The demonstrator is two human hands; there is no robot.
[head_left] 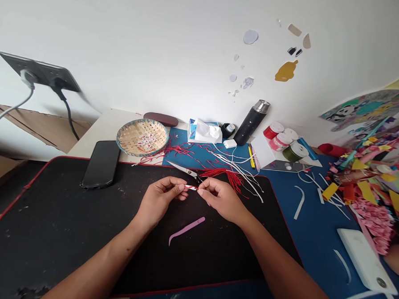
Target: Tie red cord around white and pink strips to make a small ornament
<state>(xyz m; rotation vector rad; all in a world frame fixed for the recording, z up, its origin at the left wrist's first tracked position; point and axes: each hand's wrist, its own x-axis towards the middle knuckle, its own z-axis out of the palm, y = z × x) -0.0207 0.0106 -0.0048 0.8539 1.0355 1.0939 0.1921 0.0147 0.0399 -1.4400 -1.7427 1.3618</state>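
Note:
A short red-and-white braided cord [191,187] is stretched between my two hands above the black mat. Its left end is pinched by my left hand [163,196], thumb against fingers. At the other end my right hand [219,196] pinches it in the same way. Just behind the hands lie scissors [184,169], their blades pointing left and the handles partly hidden. A bundle of red cords [229,177] rests beyond my right hand, with loose white cords [243,165] next to it. Pink bent-tip tweezers [187,229] lie on the mat nearer to me.
A woven basket [123,134] with small red-and-white pieces stands at the back left, near a phone [100,164]. Behind are a tissue box [203,132], a black flask [250,125] and thread spools [282,138]. A white power bank [364,260] and paper decorations [373,212] lie right.

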